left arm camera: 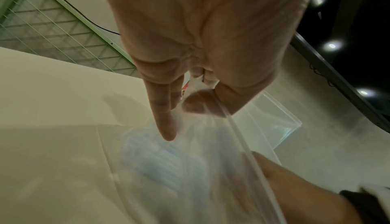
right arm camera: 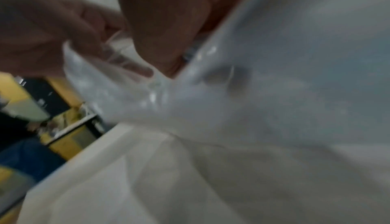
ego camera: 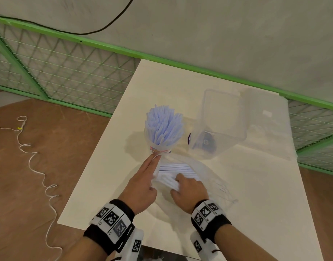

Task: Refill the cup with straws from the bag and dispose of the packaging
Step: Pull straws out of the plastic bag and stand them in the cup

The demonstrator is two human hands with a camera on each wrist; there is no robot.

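A clear cup point(ego camera: 161, 146) packed with pale blue straws point(ego camera: 162, 125) stands upright mid-table. Just in front of it lies a clear plastic bag point(ego camera: 212, 178) holding a bundle of white straws point(ego camera: 177, 169). My left hand point(ego camera: 155, 159) pinches the bag's edge beside the cup's base; in the left wrist view my left hand point(left arm camera: 190, 104) has its thumb pressed on the bag's zip strip point(left arm camera: 242, 140). My right hand point(ego camera: 177, 182) curls around the near ends of the white straws at the bag's mouth. The right wrist view is blurred, showing the bag point(right arm camera: 274, 77) draped over my right hand point(right arm camera: 160, 55).
A clear plastic container point(ego camera: 224, 117) stands on the white table point(ego camera: 237, 213) right of the cup, with something dark at its bottom. A green mesh fence point(ego camera: 67, 72) runs behind the table. A white cord point(ego camera: 39, 172) lies on the brown floor to the left.
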